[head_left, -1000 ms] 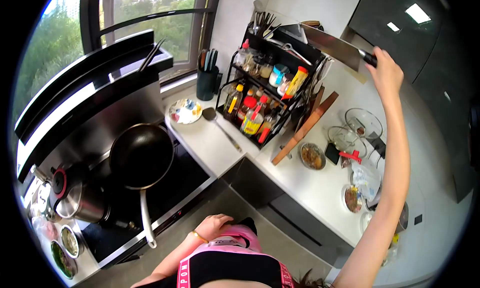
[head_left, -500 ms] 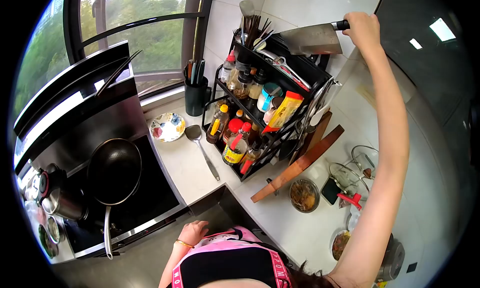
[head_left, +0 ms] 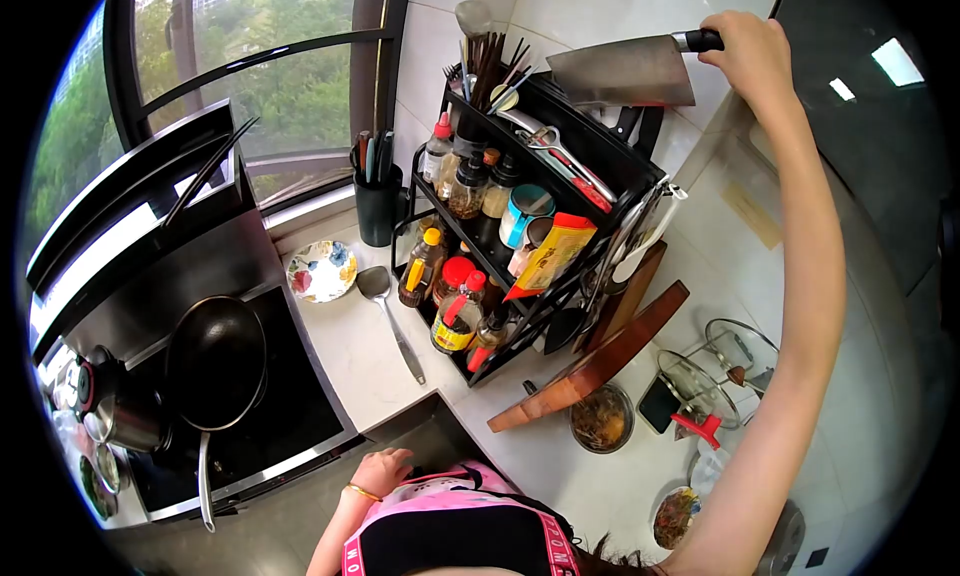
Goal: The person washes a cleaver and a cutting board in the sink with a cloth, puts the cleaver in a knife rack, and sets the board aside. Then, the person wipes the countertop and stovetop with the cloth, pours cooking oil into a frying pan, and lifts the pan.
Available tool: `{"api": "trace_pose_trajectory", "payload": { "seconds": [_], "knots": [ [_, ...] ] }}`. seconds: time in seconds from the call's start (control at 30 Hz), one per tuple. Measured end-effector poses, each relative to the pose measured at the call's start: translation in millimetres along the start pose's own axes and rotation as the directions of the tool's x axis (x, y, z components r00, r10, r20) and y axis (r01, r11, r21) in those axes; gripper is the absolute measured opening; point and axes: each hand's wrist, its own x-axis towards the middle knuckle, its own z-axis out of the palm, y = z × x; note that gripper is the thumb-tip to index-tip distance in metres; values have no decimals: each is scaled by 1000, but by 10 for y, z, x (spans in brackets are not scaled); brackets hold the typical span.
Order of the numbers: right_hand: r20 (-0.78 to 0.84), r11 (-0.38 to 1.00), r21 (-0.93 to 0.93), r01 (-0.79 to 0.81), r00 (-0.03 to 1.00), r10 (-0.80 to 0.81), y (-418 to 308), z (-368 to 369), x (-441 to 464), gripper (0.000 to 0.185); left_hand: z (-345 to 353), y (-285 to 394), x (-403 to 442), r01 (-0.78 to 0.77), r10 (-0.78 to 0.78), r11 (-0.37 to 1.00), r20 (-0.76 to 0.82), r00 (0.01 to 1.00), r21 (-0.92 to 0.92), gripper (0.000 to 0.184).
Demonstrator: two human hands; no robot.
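Observation:
A wide-bladed cleaver [head_left: 625, 73] is held up over the top of the black spice rack [head_left: 575, 126]. My right hand [head_left: 752, 56] grips its black handle, the arm stretched out, the blade pointing left. Its lower edge is close to the rack's top tier; whether they touch I cannot tell. Low in the view, my left hand [head_left: 382, 471] hangs near my waist by the pink apron [head_left: 450, 486], fingers loosely curled and apart, holding nothing. On the rack's top tier lie tongs [head_left: 560, 156], and chopsticks [head_left: 487, 71] stand at its left end.
Left, a black wok [head_left: 215, 361] sits on the stove [head_left: 300, 376]. A floral plate [head_left: 322, 271] and a spatula [head_left: 395, 321] lie on the counter. Right of the rack are a leaning wooden board [head_left: 600, 366], a bowl of food [head_left: 601, 419], a phone [head_left: 658, 404] and glass lids [head_left: 698, 388].
The view has shifted toward the rack. The cleaver, still in my right hand, has moved from the rack's right end to above its top and turned nearly level. My left hand stays low.

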Motion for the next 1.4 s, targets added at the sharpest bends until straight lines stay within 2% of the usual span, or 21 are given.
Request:
{"api": "trace_pose_trajectory", "payload": {
  "seconds": [0.17,0.3,0.37,0.4,0.47,0.5,0.57,0.6,0.67,0.7,0.8,0.9,0.97,1.1,1.17,1.27,1.3,1.33,1.37,1.4],
  "knots": [
    [-60,999,-10,49,997,-49,15,48,14,22,-2,42,-15,49,-51,998,69,996,28,28],
    [-88,998,-39,56,994,-59,-15,30,57,24,6,48,28,28,-32,998,83,996,49,29],
    [36,997,-74,-17,999,20,-60,-32,85,27,21,50,56,26,-31,999,102,994,48,30],
    [35,997,-72,-20,999,23,-86,-64,83,27,31,51,57,27,-32,998,101,994,52,30],
    [-45,995,-67,78,996,-82,-162,-124,99,15,49,36,32,35,-41,998,121,992,48,31],
    [-51,995,-60,75,996,-78,-194,-173,150,15,80,-5,27,28,-33,999,122,992,46,32],
    [84,968,-227,106,992,-89,-238,-244,285,23,95,-1,51,21,-28,998,106,994,65,32],
    [76,971,-217,100,993,-85,-254,-193,359,23,87,15,46,8,-15,997,95,995,79,32],
    [-49,935,-309,172,979,-196,-266,77,624,20,59,30,-3,13,-20,997,95,995,76,32],
    [-121,996,-77,-36,992,27,-261,634,1002,16,54,36,-36,53,-60,996,100,993,68,32],
    [16,948,-259,184,982,-186,-591,538,1046,12,33,67,-103,99,-107,991,87,990,95,31],
    [91,925,-277,258,966,-243,-776,703,1173,8,85,56,-221,161,-162,983,8,987,88,31],
    [132,917,-265,299,953,-273,-893,840,1221,6,131,48,-332,284,-286,955,11,958,85,33],
    [154,920,-236,311,947,-281,-1047,1292,1214,7,427,-171,-685,332,-331,942,-26,943,51,36],
    [148,932,-205,298,951,-271,-1129,1579,1139,14,575,-247,-805,500,-500,866,15,866,31,40],
    [279,924,-191,332,921,-273,-1338,1864,1014,17,457,-75,-867,502,-509,856,39,860,120,34],
    [211,945,-111,308,936,-281,-1406,1966,956,12,633,-276,-886,515,-524,852,115,844,98,27],
    [312,925,-174,337,910,-273,-1513,2051,956,17,1302,-899,-1090,478,-482,872,14,876,104,23],
    [342,915,-176,363,894,-289,-1599,2116,936,17,1345,-913,-1091,521,-522,853,-29,853,-36,23],
    [287,917,-208,340,918,-275,-1642,1997,856,17,1253,-788,-1080,537,-543,837,-52,838,-103,23]
  ]
}}
